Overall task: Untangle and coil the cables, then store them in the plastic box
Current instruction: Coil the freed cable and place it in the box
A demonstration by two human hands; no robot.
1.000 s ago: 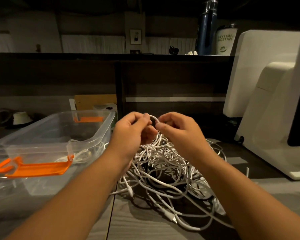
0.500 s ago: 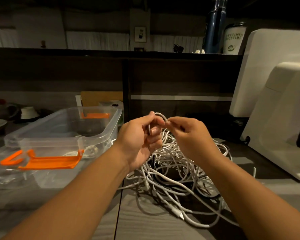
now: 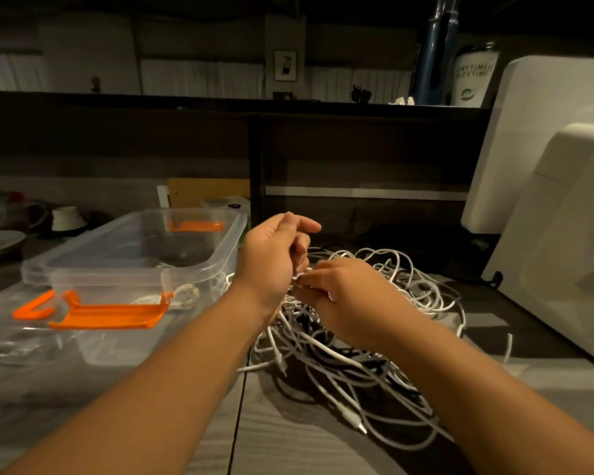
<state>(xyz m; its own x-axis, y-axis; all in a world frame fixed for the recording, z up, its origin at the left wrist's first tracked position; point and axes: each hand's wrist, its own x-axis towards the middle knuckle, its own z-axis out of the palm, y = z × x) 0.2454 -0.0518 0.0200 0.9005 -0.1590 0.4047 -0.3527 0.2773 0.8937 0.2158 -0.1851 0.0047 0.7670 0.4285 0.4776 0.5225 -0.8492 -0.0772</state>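
A tangled pile of white cables [image 3: 364,341] lies on the dark table, right of the clear plastic box [image 3: 232,241] with orange latches [image 3: 110,315]. My left hand [image 3: 273,257] is raised over the pile's left edge, its fingers curled round a cable strand near the palm. Just below it, my right hand [image 3: 347,298] pinches a strand at its fingertips, close against the left hand. A loose plug end [image 3: 357,425] lies at the front of the pile. Through the box's front wall I see a small pale coil [image 3: 184,294].
A large white appliance [image 3: 556,214] stands at the right, close to the pile. A clear lid [image 3: 18,337] lies in front of the box. Cups and a plate [image 3: 0,238] sit at far left. A dark shelf [image 3: 357,138] with a bottle [image 3: 432,60] rises behind.
Both hands have come down from holding a raised cable loop. My right hand has dropped lower and now works at the strands under my left hand.
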